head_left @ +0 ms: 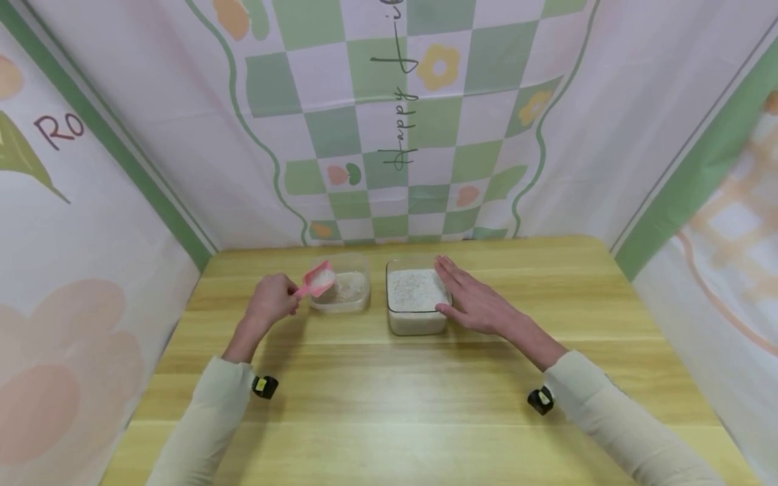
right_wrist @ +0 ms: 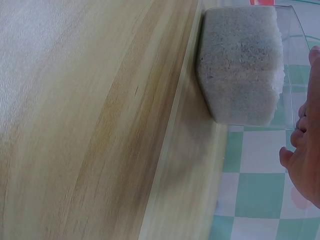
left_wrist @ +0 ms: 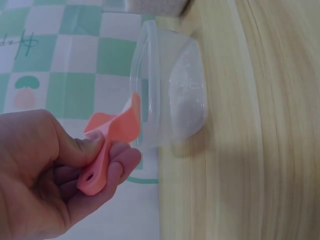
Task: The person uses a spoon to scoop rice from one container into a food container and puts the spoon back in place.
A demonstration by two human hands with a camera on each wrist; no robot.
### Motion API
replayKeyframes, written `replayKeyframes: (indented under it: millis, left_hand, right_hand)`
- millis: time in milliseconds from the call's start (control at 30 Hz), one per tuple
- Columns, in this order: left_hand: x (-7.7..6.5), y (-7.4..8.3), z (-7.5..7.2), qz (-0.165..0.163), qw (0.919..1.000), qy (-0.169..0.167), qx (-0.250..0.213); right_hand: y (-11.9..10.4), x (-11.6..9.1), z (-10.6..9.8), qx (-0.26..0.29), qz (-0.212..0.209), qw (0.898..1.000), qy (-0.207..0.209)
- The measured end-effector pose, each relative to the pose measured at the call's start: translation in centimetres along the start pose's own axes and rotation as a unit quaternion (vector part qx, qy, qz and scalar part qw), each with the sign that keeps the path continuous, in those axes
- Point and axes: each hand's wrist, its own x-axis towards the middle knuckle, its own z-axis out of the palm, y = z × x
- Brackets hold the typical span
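Note:
My left hand [head_left: 271, 298] pinches the handle of a pink scoop [head_left: 319, 278] between thumb and fingers. White grains, like rice, lie in the scoop's bowl, which is over the left side of a low translucent plastic container [head_left: 340, 307]. Some of the same grains cover part of that container's bottom. To its right stands a clear, dark-rimmed container [head_left: 418, 322], filled with white grains [right_wrist: 245, 65] to a little below the rim. My right hand [head_left: 477, 300] rests at this container's right rim, its fingers extended and the thumb near the front corner.
Both containers stand near the back edge of a wooden table [head_left: 389, 405]. Behind it hangs a curtain [head_left: 389, 121] with green checks and flowers. Printed cloth also hangs at the left and right sides. Each sleeve cuff has a small black camera beside it.

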Motion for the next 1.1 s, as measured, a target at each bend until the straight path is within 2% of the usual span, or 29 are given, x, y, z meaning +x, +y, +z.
replayKeyframes:
  millis: [267,433,633,733,900,1100]
  left_hand:
    - [-0.1,0.0,0.5,0.003,0.9992,0.019,0.035]
    - [-0.1,0.2,0.7,0.026,0.9956,0.05,0.074]
    - [-0.2,0.7,0.9,0.063,0.9849,0.1,0.127]
    - [-0.4,0.8,1.0,0.079,0.9768,0.119,0.16]
    - [-0.9,1.2,1.1,0.086,0.9638,0.133,0.214]
    - [-1.1,1.8,1.2,0.077,0.9568,0.136,0.245]
  right_hand:
    - [-0.1,-0.1,0.1,0.0,-0.007,1.0,0.009]
    - [0.0,0.0,0.1,-0.003,-0.002,1.0,0.003]
    - [0.1,0.0,0.2,-0.002,0.005,1.0,-0.003]
    - [0.1,0.0,0.1,0.001,0.008,1.0,-0.006]
    - [0.0,0.0,0.0,-0.001,0.006,1.0,-0.001]
    - [-0.1,0.0,-0.2,0.001,0.003,1.0,0.004]
